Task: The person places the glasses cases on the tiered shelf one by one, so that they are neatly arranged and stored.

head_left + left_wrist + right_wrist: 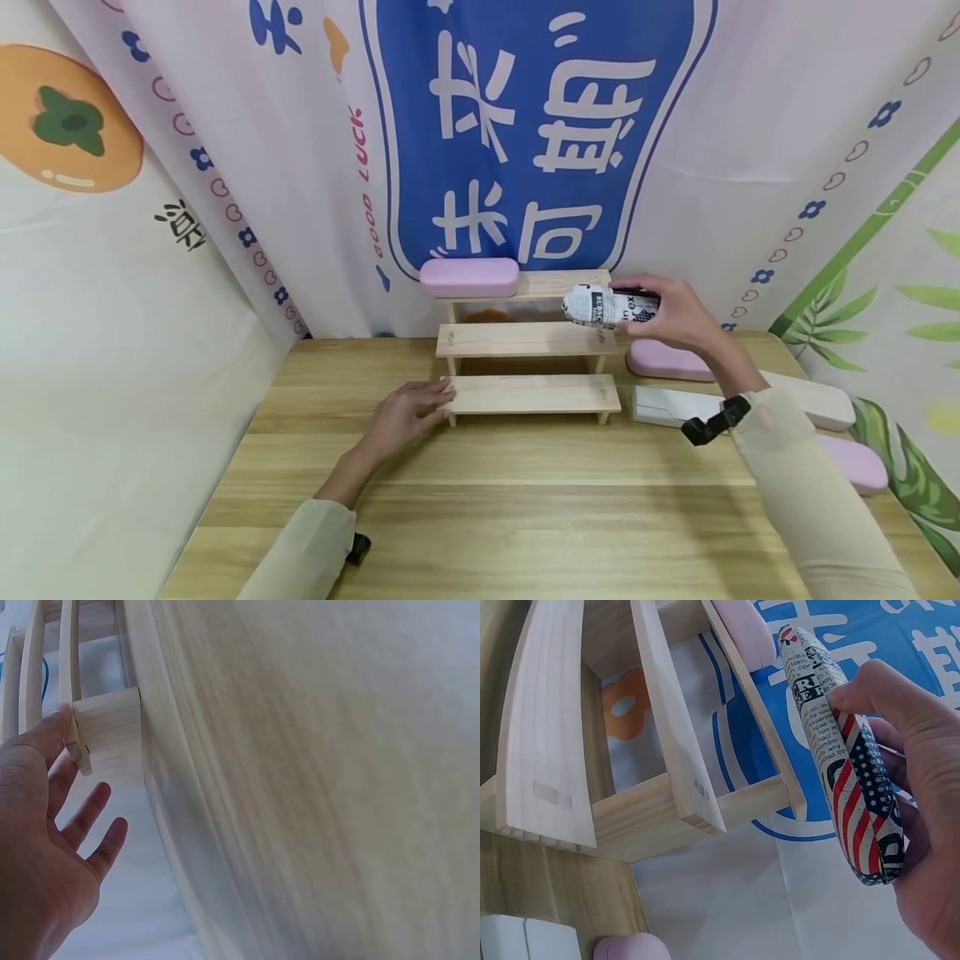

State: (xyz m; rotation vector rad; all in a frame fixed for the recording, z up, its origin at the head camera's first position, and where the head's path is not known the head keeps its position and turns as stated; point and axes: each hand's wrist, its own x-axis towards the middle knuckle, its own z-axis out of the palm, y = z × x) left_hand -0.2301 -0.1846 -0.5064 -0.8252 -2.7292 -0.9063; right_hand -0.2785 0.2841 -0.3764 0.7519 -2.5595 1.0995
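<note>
A three-step wooden display stand (532, 393) stands against the back curtain. My left hand (401, 421) holds the left end of its lowest step, thumb and index finger at the board's end; the other fingers spread apart in the left wrist view. My right hand (671, 312) grips a glasses case (592, 307) with newspaper print. Red stripes and white stars also show on this case (840, 757) in the right wrist view. It is held in the air near the right end of the upper steps. A pink glasses case (469, 277) lies on the top step's left half.
Right of the stand lie another pink case (670, 361), a white box (671, 405), a white case (813, 400) and a further pink case (855, 462), partly behind the right forearm. A printed curtain (540, 125) hangs behind the wooden table (510, 517).
</note>
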